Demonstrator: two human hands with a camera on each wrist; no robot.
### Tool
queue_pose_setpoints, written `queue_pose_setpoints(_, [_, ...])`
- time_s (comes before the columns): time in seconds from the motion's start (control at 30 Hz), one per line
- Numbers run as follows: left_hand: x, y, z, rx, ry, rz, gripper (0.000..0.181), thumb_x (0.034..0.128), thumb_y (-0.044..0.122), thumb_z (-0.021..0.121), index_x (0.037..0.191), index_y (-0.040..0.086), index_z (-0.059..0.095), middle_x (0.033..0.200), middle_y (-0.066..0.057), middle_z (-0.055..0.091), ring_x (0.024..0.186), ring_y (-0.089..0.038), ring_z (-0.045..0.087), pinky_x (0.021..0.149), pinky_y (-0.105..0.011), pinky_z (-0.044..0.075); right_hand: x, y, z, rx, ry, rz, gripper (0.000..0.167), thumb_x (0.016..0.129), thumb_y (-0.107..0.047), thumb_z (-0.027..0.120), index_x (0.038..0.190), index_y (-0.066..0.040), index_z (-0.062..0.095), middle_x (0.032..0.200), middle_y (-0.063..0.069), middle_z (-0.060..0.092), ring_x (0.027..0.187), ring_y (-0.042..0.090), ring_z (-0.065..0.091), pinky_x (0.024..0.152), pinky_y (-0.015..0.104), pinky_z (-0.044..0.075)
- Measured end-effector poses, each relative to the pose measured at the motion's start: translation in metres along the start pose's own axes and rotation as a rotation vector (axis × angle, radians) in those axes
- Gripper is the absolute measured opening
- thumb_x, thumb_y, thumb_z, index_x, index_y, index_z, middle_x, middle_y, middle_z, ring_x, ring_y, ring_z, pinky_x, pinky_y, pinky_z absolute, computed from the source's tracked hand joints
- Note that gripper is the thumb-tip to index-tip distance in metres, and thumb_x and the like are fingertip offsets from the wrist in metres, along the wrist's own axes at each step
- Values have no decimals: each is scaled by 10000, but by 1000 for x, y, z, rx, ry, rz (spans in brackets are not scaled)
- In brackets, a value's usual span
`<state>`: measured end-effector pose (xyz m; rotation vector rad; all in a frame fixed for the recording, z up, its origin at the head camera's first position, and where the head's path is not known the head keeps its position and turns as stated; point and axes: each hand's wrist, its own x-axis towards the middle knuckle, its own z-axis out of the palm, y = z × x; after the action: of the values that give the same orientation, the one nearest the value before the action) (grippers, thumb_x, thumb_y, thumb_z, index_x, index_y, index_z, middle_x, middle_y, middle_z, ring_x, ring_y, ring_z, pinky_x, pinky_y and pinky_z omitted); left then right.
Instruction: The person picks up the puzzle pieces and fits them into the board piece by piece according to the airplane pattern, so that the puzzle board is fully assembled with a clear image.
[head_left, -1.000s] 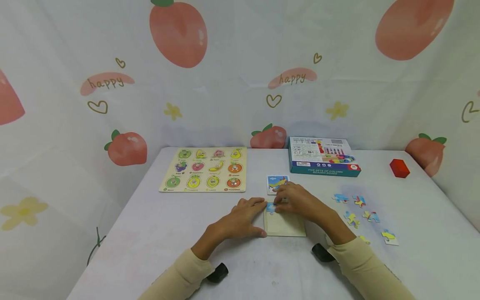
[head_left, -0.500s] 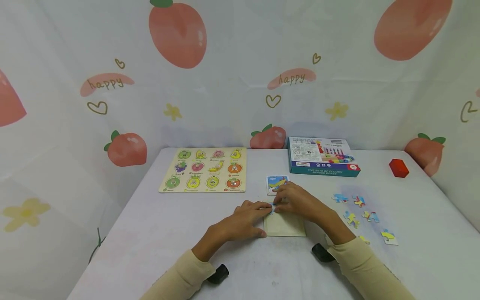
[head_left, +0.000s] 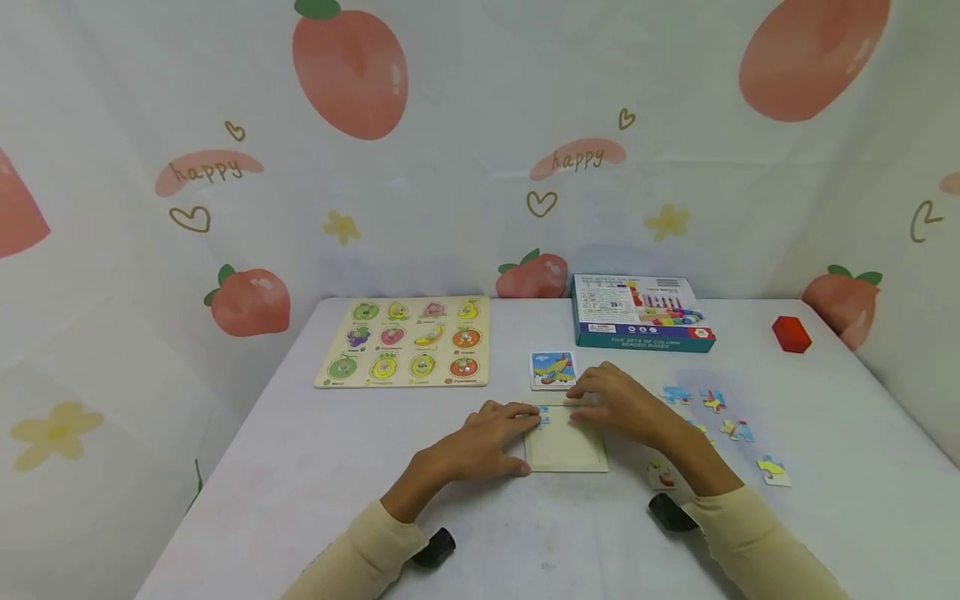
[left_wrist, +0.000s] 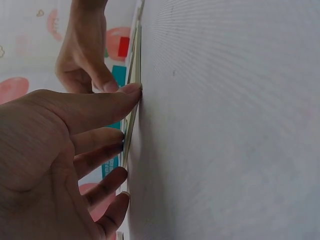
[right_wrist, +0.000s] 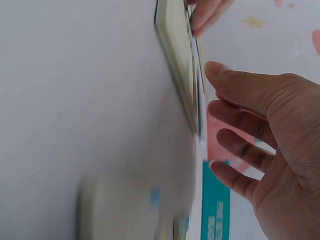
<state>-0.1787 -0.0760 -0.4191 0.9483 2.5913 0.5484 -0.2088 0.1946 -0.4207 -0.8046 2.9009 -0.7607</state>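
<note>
Left hand (head_left: pixel 483 442): fingers loosely extended, fingertips on blue puzzle piece (head_left: pixel 545 412), thumb at tray's near left edge | right hand (head_left: pixel 618 406): thumb and fingers apart, above tray's far right part | piece: in tray (head_left: pixel 566 448), far left corner | airplane card (head_left: pixel 553 368): just beyond tray

head: above, forward-down, farthest | left wrist, right wrist: low, close, turned sideways | all share: pale square board (head_left: pixel 567 448)
</note>
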Motion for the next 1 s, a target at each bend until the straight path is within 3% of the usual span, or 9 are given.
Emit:
queue_pose_setpoints(0.47, [0,-1,1,-22,6,-9,731,958,329,798,1606,190,489,1660,85,418,1424,-208,390,1096,-418,395,-39,34,-28,-43,41,148,304,932,-282,811,1163,-85,813,1172,57,778,1175,333,600,1008,567,533])
queue_pose_setpoints(1.0, [0,-2,2,-21,7,-7,742,961,345,791,1616,197,474,1665,92,408,1424,-201,389,1116,-423,388,-63,75,-51,-46,51,292,437,911,-331,822,1260,-72,777,1239,134,751,1156,356,562,925,558,573])
